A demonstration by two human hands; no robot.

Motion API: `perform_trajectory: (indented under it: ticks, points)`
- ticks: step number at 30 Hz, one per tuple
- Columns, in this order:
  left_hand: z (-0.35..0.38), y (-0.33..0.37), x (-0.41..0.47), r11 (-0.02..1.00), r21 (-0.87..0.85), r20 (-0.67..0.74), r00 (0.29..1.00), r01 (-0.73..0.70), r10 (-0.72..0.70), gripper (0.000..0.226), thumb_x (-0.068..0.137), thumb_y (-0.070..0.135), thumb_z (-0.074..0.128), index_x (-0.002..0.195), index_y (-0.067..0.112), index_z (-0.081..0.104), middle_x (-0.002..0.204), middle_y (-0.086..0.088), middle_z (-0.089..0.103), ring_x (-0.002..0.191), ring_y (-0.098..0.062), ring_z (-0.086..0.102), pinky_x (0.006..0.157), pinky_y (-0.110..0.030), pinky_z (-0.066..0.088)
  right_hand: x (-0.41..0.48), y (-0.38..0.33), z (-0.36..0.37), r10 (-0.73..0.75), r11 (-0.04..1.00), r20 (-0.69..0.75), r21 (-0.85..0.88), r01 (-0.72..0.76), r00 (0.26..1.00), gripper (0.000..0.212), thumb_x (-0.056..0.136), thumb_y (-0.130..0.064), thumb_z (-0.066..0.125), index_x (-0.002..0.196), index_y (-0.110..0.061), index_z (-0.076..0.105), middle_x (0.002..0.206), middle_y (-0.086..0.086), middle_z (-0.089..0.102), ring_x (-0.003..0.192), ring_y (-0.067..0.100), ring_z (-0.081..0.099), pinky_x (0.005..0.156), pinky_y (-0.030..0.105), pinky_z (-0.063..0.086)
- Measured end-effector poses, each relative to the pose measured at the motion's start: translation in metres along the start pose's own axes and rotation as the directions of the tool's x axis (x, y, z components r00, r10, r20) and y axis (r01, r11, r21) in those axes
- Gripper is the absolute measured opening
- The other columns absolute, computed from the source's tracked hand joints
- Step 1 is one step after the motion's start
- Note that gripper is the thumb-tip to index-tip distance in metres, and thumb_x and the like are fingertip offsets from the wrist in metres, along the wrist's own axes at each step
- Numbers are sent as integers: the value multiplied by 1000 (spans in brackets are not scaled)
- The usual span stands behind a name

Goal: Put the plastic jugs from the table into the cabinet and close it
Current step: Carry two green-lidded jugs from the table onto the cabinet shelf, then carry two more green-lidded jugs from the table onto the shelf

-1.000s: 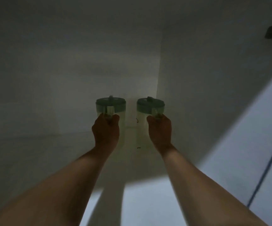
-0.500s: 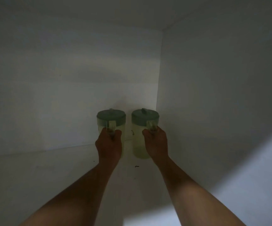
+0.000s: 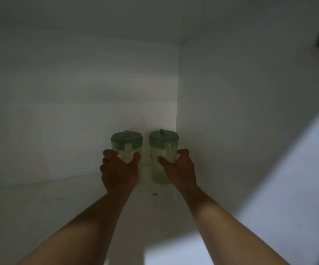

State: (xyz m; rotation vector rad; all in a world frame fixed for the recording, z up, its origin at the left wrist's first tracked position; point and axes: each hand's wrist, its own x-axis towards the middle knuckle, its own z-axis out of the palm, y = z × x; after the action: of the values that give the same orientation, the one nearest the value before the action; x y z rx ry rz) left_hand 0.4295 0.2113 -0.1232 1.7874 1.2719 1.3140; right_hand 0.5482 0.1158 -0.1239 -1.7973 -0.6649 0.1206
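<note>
Left hand (image 3: 119, 172) fingers spread w/ thumb apart, loosely cupped round left jug (image 3: 126, 150)'s handle side. Right jug (image 3: 163, 150) just beside it, both upright at cabinet (image 3: 250, 111) back-right corner; right hand (image 3: 177, 169) likewise spread. Risk: a finger snagging a handle on withdrawal could tip a jug into its neighbour.

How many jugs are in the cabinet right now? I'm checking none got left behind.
2. The left jug and the right jug stand side by side in the cabinet's back right corner. The table is out of view.
</note>
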Motion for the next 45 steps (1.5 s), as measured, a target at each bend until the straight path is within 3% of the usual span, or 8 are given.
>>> perform_trajectory:
  ticks: [4,11,15,24,27,31,40,45]
  points:
    - [-30,14,-13,987,114,-36,993,-111,116,63,80,54,66,118,12,41,116,-17,54,110,-39,49,82,-47,44,-27,-18,-21,3,985,-42,-172,-10,999,91,83,-61,64,150,-14,24,141,15,48,127,34,52,99,46,49]
    - [-114,34,-41,809,322,160,870,-492,466,64,96,48,43,148,14,30,141,-14,46,126,-35,43,97,-46,40,-97,-69,-66,-39,900,36,-432,50,999,88,95,-57,51,159,-16,7,153,18,36,136,38,43,106,48,45]
    - [-177,55,-55,773,368,313,852,-517,420,66,99,49,30,156,24,7,163,-6,13,148,-27,12,119,-43,14,-146,-111,-81,-124,833,53,-537,133,991,79,95,-53,51,156,-16,18,144,20,45,130,39,48,104,46,47]
    - [-332,78,-103,369,593,395,657,-716,642,70,97,56,22,156,18,8,162,-15,11,150,-31,10,120,-49,14,-257,-208,-94,-304,757,186,-548,355,934,71,96,-45,50,154,-14,25,147,19,43,136,40,43,109,53,40]
    - [-364,76,-113,329,635,382,654,-699,653,68,98,53,27,154,15,18,159,-18,22,147,-33,19,119,-48,20,-274,-221,-90,-343,739,178,-555,382,922,67,94,-43,52,151,-13,30,144,21,46,133,41,45,107,50,42]
    - [-468,63,-169,374,731,263,742,-571,617,66,97,50,30,152,14,27,156,-17,31,145,-32,26,117,-46,24,-361,-252,-88,-406,711,326,-475,519,854,65,94,-44,52,148,-13,33,143,22,47,133,41,45,107,51,41]
    - [-645,-6,-282,406,890,31,918,-205,394,65,97,50,26,153,19,21,158,-17,26,147,-33,20,117,-51,19,-514,-294,-34,-516,691,515,-222,687,685,76,95,-47,50,157,-15,22,153,21,39,141,39,37,114,53,33]
    - [-742,-52,-330,387,922,-121,952,3,283,65,97,52,23,154,21,16,159,-17,21,148,-33,16,116,-54,20,-612,-322,13,-574,645,602,-85,760,555,77,96,-52,47,159,-19,16,159,17,31,148,35,26,118,57,25]
